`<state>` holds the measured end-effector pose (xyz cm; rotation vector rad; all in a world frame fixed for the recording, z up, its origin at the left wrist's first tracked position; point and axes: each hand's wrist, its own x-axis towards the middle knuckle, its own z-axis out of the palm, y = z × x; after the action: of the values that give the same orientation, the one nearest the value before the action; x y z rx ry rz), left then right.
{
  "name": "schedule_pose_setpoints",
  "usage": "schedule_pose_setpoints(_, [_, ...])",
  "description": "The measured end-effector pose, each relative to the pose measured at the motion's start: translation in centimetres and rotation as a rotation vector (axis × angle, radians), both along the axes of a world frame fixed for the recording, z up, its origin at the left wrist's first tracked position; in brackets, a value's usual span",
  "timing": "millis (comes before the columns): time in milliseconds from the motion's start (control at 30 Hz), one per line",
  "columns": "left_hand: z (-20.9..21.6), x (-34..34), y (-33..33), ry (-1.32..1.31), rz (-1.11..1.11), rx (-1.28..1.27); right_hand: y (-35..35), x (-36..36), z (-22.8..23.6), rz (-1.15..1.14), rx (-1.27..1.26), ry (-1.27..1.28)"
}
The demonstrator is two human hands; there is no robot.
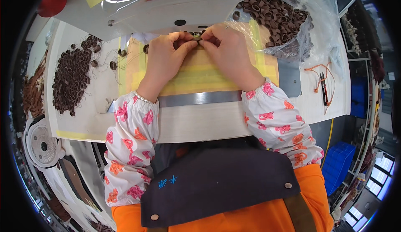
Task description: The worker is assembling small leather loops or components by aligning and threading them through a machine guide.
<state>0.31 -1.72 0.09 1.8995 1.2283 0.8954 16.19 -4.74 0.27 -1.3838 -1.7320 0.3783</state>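
Both hands meet at the far middle of the table, under the grey body of a sewing machine (138,17). My left hand (167,56) and my right hand (229,52) pinch a small dark brown loop (198,39) between their fingertips. Fingers cover most of that loop, so its shape is only partly seen. Just below the hands lies the machine bed (188,75), covered with yellow tape. Beside my left hand are a few loose brown loops (122,53) with thread ends.
On the left is a heap of dark brown loops (71,75) with trailing threads. A clear plastic bag (323,17) at the far right holds many brown loops (275,17). Black-handled thread snips (323,90) with an orange cord lie on the right. A white fan (41,144) stands lower left.
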Motion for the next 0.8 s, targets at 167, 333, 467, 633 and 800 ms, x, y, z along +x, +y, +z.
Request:
schedule_pose_setpoints(167, [0.27,0.4,0.14,0.05,0.101,-0.086,0.63,0.49,-0.55,0.0,0.022,-0.039])
schedule_pose_setpoints(333, [-0.26,0.43,0.61,0.0,0.073,-0.026,0.73,0.27,-0.34,0.001,0.056,0.049])
schedule_pose_setpoints(467, [-0.11,0.39,0.52,0.02,0.094,-0.028,0.84,0.33,-0.26,0.009,0.075,0.011])
schedule_pose_setpoints(633, [-0.38,0.19,0.7,0.024,0.096,-0.03,1.0,0.04,-0.42,0.016,0.1,0.022])
schedule_pose_setpoints(800, [-0.28,0.13,0.92,0.062,0.085,0.002,1.11,0.04,-0.09,-0.002,0.07,0.002])
